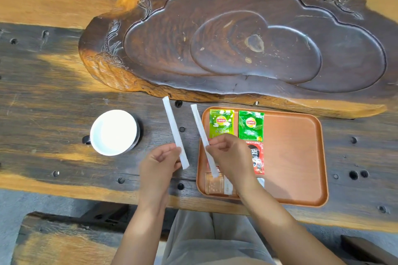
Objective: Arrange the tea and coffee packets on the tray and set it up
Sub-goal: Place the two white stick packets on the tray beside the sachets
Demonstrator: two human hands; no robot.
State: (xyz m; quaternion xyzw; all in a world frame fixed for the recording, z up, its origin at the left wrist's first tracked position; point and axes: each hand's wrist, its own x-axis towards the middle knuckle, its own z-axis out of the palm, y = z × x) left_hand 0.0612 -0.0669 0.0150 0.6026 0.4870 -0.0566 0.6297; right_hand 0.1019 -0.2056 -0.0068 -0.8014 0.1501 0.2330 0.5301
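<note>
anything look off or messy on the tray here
Nothing spilled or damaged. The packets crowd the left side of the tray, the right half bare. Each hand, left and right, holds a white stick not yet placed.

Weathered wooden table [53, 84] — grey floor [13, 211]

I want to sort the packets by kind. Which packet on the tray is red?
The coffee packet, below the darker green Lipton packet and partly behind the right hand. The two Lipton packets are green; it alone is red and black.

carved dark wooden tea board [247, 45]: far side of table [43, 84] | white cup [113, 132]: left, upright | bench [64, 241]: below
</note>
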